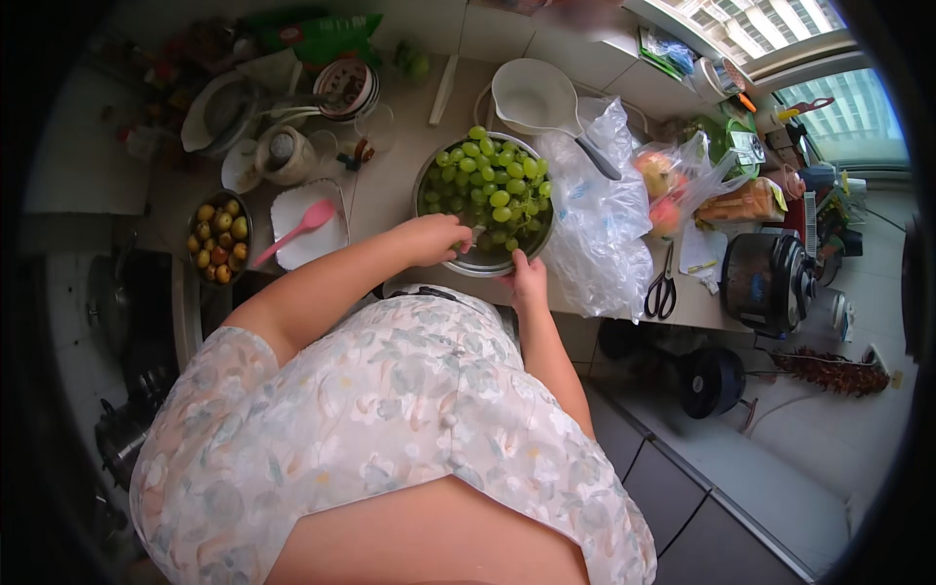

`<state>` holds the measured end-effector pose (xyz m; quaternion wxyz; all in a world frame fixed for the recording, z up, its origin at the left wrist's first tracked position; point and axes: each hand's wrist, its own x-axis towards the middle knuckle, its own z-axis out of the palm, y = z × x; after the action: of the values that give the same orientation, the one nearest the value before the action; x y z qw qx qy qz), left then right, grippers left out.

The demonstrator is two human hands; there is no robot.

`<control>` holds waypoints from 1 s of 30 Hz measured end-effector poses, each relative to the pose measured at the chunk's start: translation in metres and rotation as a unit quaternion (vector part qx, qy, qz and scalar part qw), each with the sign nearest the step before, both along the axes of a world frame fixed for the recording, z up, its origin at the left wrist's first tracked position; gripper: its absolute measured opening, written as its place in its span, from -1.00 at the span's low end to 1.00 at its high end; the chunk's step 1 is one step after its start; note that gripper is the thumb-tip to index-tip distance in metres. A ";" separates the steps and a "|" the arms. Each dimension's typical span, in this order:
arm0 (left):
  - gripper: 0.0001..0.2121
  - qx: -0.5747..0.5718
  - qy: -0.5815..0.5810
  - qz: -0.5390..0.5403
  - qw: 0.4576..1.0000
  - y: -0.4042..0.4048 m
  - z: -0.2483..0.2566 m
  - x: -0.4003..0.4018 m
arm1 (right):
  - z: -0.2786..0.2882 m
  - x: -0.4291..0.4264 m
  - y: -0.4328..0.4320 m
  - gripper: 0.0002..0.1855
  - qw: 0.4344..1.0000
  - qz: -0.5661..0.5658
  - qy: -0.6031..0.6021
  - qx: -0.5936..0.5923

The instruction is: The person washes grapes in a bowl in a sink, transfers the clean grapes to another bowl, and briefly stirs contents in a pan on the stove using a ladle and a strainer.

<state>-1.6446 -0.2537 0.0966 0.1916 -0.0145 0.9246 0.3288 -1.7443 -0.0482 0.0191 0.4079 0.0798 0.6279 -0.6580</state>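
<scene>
A round metal bowl (pixel 482 271) full of green grapes (pixel 502 174) stands at the counter's front edge, right before me. My left hand (pixel 436 238) reaches over its near left rim, fingers curled low against the inside. Something small and pale shows at those fingertips, too blurred to name. On the near right side, my right hand (pixel 528 279) grips the bowl's rim, thumb on top and the other fingers mostly hidden below. The grapes heap highest toward the far side, and stems show among them at the right.
Clear plastic bags (pixel 596 212) touch the bowl's right side. Behind it sits a white pot (pixel 535 95) with a grey handle. Scissors (pixel 662 291) lie near the front edge. Leftward are a pink spoon (pixel 307 221) on a white tray (pixel 322 252) and a bowl of brownish-green fruit (pixel 219 240).
</scene>
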 end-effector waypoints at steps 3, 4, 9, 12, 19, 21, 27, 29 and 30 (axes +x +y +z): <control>-0.79 -0.048 0.010 0.058 0.997 0.008 -0.006 -0.003 | 0.002 -0.003 -0.005 -0.74 1.000 -0.011 0.000 0.003; -0.80 -0.069 0.011 0.085 0.994 0.011 -0.005 -0.004 | 0.004 -0.003 -0.007 -0.74 1.000 -0.012 0.005 0.009; -0.79 -0.173 0.034 0.152 0.973 0.019 -0.014 -0.015 | 0.018 -0.005 0.001 -0.67 0.999 0.026 0.016 0.040; -0.77 -0.153 0.007 0.134 0.979 0.021 -0.010 -0.018 | 0.035 -0.005 0.020 -0.60 0.987 0.085 0.066 0.118; -0.64 -0.086 -0.008 0.152 0.985 0.032 -0.007 -0.016 | 0.059 -0.012 0.025 -0.50 0.883 0.147 0.391 0.216; -0.61 -0.060 -0.001 0.164 0.985 0.032 -0.007 -0.014 | 0.071 -0.018 0.020 -0.52 0.838 0.199 0.423 0.283; -0.58 0.010 0.043 0.215 0.976 0.031 0.003 0.001 | 0.150 -0.038 -0.002 -0.68 0.845 0.280 0.395 0.228; -0.57 0.047 0.094 0.247 0.963 0.030 0.005 0.007 | 0.172 -0.049 -0.028 -0.74 0.848 0.214 0.477 0.091; -0.55 0.044 0.133 0.268 0.953 0.031 0.007 0.010 | 0.172 -0.059 -0.038 -0.75 0.828 0.223 0.506 0.090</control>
<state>-1.6350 -0.2224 0.1038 -0.0277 -0.2091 0.8886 0.4072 -1.8032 -0.0865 0.1911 0.1592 -0.3700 0.8037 -0.4379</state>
